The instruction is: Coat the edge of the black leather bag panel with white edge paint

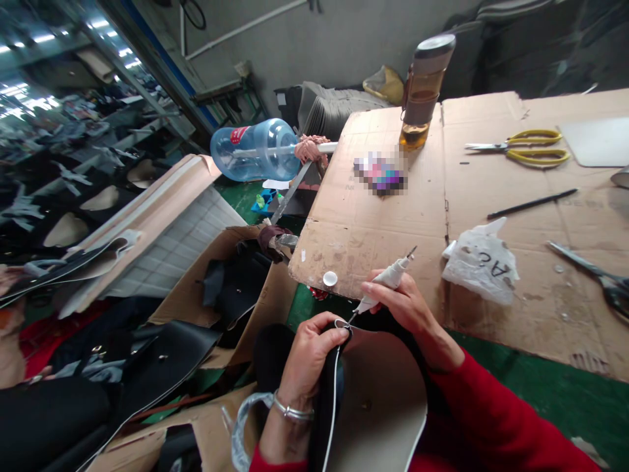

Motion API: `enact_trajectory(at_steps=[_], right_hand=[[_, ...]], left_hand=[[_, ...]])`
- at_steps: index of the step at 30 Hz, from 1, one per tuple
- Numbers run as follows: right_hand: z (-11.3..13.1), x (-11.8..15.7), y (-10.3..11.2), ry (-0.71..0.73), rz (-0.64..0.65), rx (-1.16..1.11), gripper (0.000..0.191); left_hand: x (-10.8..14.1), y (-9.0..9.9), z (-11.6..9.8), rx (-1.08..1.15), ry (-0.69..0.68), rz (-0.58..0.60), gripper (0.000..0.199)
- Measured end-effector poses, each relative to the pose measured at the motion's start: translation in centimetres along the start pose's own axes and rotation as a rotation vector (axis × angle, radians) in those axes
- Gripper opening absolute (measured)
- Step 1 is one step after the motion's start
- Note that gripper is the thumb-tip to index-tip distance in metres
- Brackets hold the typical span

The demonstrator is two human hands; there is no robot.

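My left hand point(314, 351), with a silver bracelet at the wrist, pinches the upper corner of a dark piece with white edging point(335, 400). A loop of thin white cord shows at the fingertips. The piece's broad beige face point(381, 400) hangs below, between my forearms. In my right hand point(405, 305) is a white handled tool point(390, 275), held slanted. Its thin metal tip points down-left and meets the piece beside my left thumb; another metal point sticks out at the top end.
The cardboard-covered table point(383, 229) carries a drink bottle point(425, 92), yellow-handled scissors point(535, 147), dark scissors point(599, 278), a plastic bag point(481, 262), a black stick point(533, 204) and a white cap point(330, 278). Left are a cardboard box point(272, 298) and another person's hand point(10, 334).
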State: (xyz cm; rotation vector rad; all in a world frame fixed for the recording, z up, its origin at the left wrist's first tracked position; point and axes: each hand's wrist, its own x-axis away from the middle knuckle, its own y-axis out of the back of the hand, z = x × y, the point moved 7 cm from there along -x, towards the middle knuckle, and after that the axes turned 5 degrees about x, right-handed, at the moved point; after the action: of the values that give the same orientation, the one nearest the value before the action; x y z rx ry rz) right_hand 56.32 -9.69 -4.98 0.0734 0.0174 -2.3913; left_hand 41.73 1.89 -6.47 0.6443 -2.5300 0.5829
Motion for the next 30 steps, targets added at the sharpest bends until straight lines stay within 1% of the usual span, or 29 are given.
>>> enact_trajectory(at_steps=[3,5,7,9,11,15,18,22,26,30], right_hand=[[-0.4,0.1,0.4,-0.015,-0.094,-0.054,0.038],[-0.3,0.1,0.8,0.02,-0.19,-0.054,0.032],[0.1,0.1,0.9,0.084,-0.259,0.003,0.028],[0.6,-0.1,0.5,0.129,-0.255,0.088,0.026],[0.8,-0.2,0.1,0.144,-0.22,0.16,0.027],[0.5,-0.3,-0.3,0.165,-0.165,0.216,0.028],[0.4,-0.1,-0.4,0.201,-0.169,0.257,0.027],[0.3,0.1,-0.7,0.205,-0.131,0.306,0.024],[0.2,-0.2,-0.7,0.176,-0.14,0.335,0.024],[0.5,-0.3,-0.4,0.158,-0.196,0.323,0.026]], left_hand=[[-0.1,1.0,-0.4,0.052,-0.035,-0.067,0.017],[0.1,1.9,-0.9,0.083,-0.071,-0.123,0.019],[0.3,2.7,-1.4,0.09,-0.097,-0.155,0.021],[0.5,3.1,-1.8,0.071,-0.107,-0.163,0.024],[0.6,3.4,-2.0,0.047,-0.11,-0.172,0.028],[0.4,3.9,-1.7,0.037,-0.108,-0.195,0.032],[0.0,4.4,-1.4,0.081,-0.105,-0.213,0.033],[-0.6,4.8,-0.8,0.192,-0.071,-0.25,0.04],[-0.8,4.6,-0.5,0.302,-0.033,-0.238,0.048],[-0.8,4.5,-0.5,0.302,-0.029,-0.229,0.048]])
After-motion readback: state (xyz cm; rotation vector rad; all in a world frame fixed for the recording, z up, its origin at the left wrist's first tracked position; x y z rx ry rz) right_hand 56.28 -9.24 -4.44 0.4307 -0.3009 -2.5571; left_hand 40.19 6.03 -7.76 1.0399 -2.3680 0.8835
